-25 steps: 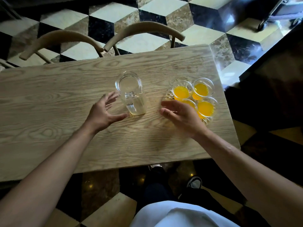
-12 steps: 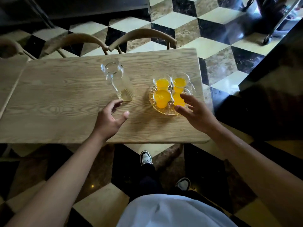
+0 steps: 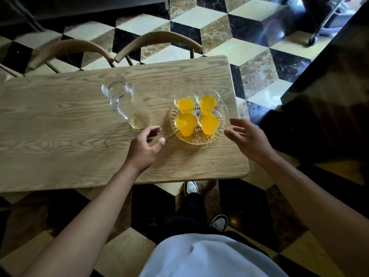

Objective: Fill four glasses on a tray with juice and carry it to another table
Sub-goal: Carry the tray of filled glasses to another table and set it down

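A round clear glass tray [image 3: 199, 140] sits near the right end of the wooden table [image 3: 60, 136]. On it stand several small glasses [image 3: 186, 124] filled with orange juice. My left hand [image 3: 144, 147] hovers just left of the tray, fingers loosely curled, holding nothing. On the tray's right side my right hand [image 3: 247, 139] is spread, close to the rim but apart from it. An almost empty glass pitcher [image 3: 127, 105] stands to the left of the tray.
Two curved wooden chair backs [image 3: 155, 42] stand behind the table. The table's right edge is close to the tray, with checkered floor beyond. A dark counter [image 3: 329, 96] fills the right side. A wheeled cart's leg [image 3: 312, 40] is at top right.
My left hand moved right from the pitcher to the tray's left side. My right hand swung out to the tray's right side, uncovering the glasses. The view pulled back from the table.
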The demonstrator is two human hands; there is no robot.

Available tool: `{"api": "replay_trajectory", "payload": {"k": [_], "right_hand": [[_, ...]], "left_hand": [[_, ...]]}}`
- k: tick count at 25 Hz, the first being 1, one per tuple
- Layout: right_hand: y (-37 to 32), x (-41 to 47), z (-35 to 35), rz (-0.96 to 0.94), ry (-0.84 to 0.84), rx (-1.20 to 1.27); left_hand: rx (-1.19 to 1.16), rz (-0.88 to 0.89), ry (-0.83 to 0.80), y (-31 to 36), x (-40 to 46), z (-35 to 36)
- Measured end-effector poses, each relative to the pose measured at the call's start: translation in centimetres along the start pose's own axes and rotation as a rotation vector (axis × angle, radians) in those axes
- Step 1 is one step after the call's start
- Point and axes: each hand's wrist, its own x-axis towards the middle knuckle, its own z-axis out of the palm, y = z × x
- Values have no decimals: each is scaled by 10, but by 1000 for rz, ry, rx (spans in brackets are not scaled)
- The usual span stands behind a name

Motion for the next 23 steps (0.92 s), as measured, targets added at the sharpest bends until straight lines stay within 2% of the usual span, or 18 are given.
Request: {"api": "replay_trajectory", "payload": {"k": [3,11,19,23], "right_hand": [[5,23,2,75,42,9],[25,67,18,265,128,-53],[50,126,14,433,110,-165],[62,152,17,474,93,-157]], "left_hand": [[-40,-68,-39,-18,35,6],[-13,-247,-14,-53,93,21],[-53,-475,-101,-63,135,39],[-65,-568,-75,-66,153,54]]}}
